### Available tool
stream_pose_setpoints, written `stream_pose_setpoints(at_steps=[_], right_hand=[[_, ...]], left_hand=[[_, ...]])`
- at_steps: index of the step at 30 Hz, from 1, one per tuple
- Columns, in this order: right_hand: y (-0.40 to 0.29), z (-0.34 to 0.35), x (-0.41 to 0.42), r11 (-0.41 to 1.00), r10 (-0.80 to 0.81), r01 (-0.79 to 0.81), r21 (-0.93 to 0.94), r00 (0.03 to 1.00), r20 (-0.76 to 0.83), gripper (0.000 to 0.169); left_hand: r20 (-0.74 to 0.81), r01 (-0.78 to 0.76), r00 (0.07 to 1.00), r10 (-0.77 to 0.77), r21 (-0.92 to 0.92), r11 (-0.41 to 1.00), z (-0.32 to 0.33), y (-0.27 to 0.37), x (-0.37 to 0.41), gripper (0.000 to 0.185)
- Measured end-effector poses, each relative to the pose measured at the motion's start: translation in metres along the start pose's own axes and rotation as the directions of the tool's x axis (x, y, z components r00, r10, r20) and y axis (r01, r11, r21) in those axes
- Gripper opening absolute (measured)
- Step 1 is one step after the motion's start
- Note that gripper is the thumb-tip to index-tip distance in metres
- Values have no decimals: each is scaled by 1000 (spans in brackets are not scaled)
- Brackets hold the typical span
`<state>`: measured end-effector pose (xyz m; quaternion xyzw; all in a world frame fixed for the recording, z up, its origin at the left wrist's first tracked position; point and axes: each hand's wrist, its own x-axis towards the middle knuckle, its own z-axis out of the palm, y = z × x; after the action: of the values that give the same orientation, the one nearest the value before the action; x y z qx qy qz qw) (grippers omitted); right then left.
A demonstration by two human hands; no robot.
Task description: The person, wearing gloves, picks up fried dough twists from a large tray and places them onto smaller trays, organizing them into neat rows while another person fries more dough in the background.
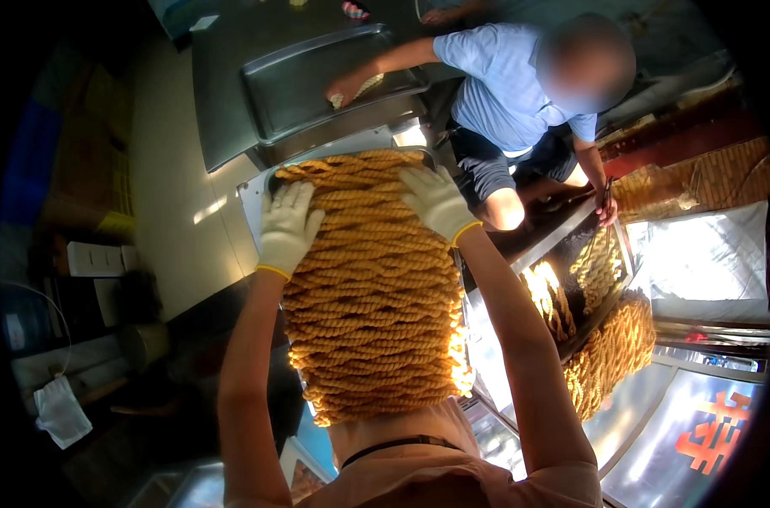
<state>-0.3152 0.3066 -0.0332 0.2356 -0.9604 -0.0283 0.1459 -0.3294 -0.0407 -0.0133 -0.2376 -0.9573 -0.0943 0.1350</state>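
In front of me is a tall stack of golden fried dough twists (372, 279), laid crosswise in close rows on a tray whose dark rim (431, 159) shows at the far corners. My left hand (290, 222), in a white knit glove with a yellow cuff, rests flat on the stack's far left side, thumb apart from the fingers. On the far right side my right hand (437, 202), gloved alike, lies with spread fingers on the twists. Neither hand is closed around a twist. The stack hides most of the tray.
Beyond, a metal tray (283, 130) stands on a steel table (216, 120). A seated co-worker (502, 82) touches pale dough twists (366, 86) there and holds chopsticks (606, 190) over a fryer (566, 254). More fried twists (614, 349) lie beside it.
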Motion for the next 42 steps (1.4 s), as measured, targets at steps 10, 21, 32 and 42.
stream_pose_setpoints(at_steps=[10, 21, 32, 42], right_hand=[[-41, -52, 11, 987, 100, -138, 77, 923, 371, 50], [-70, -94, -93, 952, 244, -213, 221, 961, -128, 54], [-83, -218, -545, 634, 771, -769, 78, 623, -130, 50], [3, -261, -877, -361, 923, -932, 40, -363, -125, 51]], left_hand=[[36, -32, 999, 31, 26, 999, 5, 33, -5, 44], [362, 5, 918, -163, 400, 917, -12, 70, -9, 59], [-110, -156, 986, 123, -384, 910, -67, 271, -111, 42], [88, -292, 936, 340, -343, 893, -80, 416, -198, 39]])
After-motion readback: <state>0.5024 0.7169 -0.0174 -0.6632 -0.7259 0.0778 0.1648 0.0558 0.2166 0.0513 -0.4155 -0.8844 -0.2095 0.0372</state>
